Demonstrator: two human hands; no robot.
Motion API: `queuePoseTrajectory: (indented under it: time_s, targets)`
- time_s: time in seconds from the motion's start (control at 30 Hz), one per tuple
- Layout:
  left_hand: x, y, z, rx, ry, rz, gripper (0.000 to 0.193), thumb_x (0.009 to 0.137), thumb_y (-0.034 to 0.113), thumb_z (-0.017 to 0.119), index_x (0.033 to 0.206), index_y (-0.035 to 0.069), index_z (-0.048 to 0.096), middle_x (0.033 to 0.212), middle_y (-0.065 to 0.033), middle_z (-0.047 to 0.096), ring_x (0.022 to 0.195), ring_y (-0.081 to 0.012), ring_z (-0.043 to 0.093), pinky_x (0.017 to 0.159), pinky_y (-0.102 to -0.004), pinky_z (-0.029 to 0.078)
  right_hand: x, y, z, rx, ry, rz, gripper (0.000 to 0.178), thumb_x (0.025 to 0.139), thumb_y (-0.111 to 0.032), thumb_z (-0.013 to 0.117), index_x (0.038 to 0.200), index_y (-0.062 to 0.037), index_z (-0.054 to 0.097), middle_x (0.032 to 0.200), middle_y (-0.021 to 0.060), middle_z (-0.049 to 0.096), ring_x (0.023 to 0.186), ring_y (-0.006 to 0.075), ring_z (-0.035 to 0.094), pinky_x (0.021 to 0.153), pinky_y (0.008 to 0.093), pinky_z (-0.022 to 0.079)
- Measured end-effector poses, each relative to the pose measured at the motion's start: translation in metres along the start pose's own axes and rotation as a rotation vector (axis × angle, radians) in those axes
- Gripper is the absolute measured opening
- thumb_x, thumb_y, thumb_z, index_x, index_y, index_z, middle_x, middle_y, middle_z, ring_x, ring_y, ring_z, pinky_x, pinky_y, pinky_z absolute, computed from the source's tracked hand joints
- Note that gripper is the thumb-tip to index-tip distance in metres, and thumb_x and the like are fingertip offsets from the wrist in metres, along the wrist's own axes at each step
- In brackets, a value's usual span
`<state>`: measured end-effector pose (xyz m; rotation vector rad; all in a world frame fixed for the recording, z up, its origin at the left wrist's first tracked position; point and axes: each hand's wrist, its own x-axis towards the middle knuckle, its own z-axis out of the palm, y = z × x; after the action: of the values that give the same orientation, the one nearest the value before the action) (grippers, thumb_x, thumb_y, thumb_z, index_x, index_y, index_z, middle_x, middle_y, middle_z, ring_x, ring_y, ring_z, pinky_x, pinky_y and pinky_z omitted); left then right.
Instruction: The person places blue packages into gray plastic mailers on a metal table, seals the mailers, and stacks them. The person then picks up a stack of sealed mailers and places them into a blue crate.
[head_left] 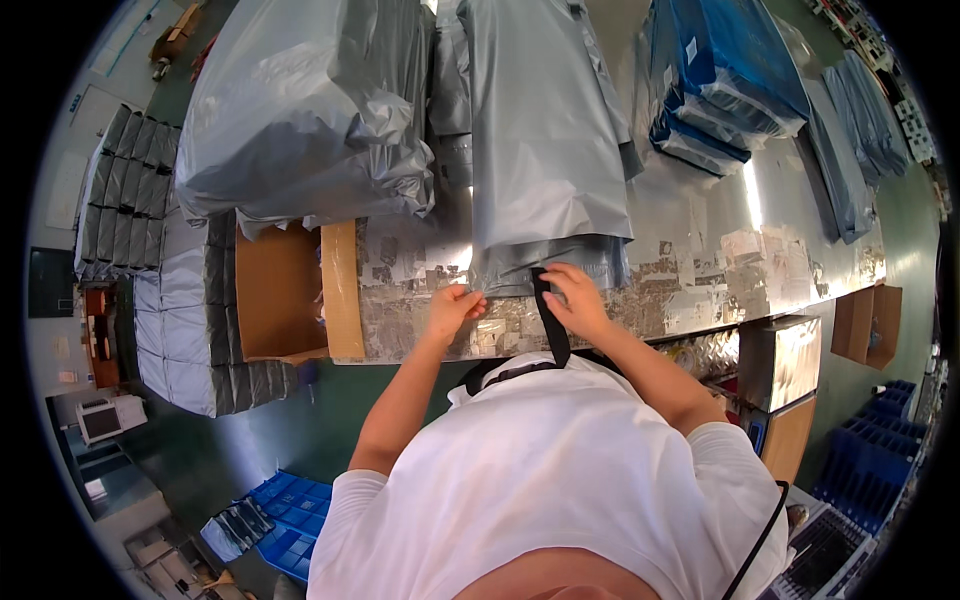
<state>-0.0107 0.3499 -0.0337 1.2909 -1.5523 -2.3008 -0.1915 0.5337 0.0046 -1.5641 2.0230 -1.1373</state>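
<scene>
A long grey plastic bag (540,130) lies flat on the worktable, its near end spread toward me. Beside that end's left corner is my left hand (456,312), its thumb and fingertips pinched at the edge of the film. My right hand (578,304) is over the near edge of the bag, with curled fingers and thumb at the upper end of a black strap (551,325). The strap runs from there down to my waist. What lies under the right fingertips is partly hidden.
A bulky grey bag (310,120) stands at left above an open cardboard box (282,300). Stacked blue-wrapped packs (725,75) stand at the right of the worktable (690,260). Grey bundles (180,320) lie far left, and blue crates (290,515) are on the floor.
</scene>
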Motion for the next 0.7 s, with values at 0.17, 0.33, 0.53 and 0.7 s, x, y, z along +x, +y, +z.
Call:
queuePoseTrajectory:
  time_s: [0.17,0.33,0.53,0.7]
  targets:
    - [0.008,-0.007,-0.014,0.065,-0.026,-0.016,0.009,0.083,0.010,0.059,0.081,0.001,0.059,0.076,-0.0074,0.063,0.063,-0.0103,0.059,0.056,-0.0197,0.047,-0.039,-0.017,-0.003,-0.241,-0.915,0.129,0.020,0.076,-0.020,0.057,0.089,-0.0055,0.060,0.090,0.0156,0.061,0.084,0.0358,0.057,0.074,0.0431,0.046]
    - [0.002,0.003,-0.012,0.067,-0.077,0.003,0.009,0.085,0.008,0.056,0.083,0.000,0.060,0.076,-0.0071,0.064,0.064,-0.0104,0.059,0.058,-0.0202,0.047,-0.047,-0.023,-0.032,-0.481,-0.876,0.361,0.018,0.078,-0.022,0.055,0.085,-0.0049,0.059,0.085,0.0144,0.061,0.078,0.0330,0.058,0.068,0.0418,0.047]
    - [0.006,-0.002,-0.010,0.112,-0.163,0.154,0.015,0.087,0.008,0.048,0.085,-0.002,0.060,0.076,-0.0050,0.063,0.065,-0.0100,0.057,0.060,-0.0213,0.046,0.047,-0.047,0.076,0.399,0.086,0.253,0.023,0.072,-0.012,0.065,0.090,0.0004,0.058,0.081,0.0121,0.052,0.070,0.0230,0.057,0.061,0.0325,0.046]
    - [0.009,0.003,-0.017,0.243,-0.209,0.142,0.018,0.088,0.008,0.047,0.082,0.000,0.061,0.074,-0.0038,0.062,0.067,-0.0091,0.057,0.061,-0.0213,0.046,0.062,-0.032,0.091,0.447,0.073,0.389,0.016,0.074,-0.005,0.064,0.089,-0.0004,0.060,0.082,0.0068,0.052,0.062,0.0115,0.050,0.057,0.0255,0.042]
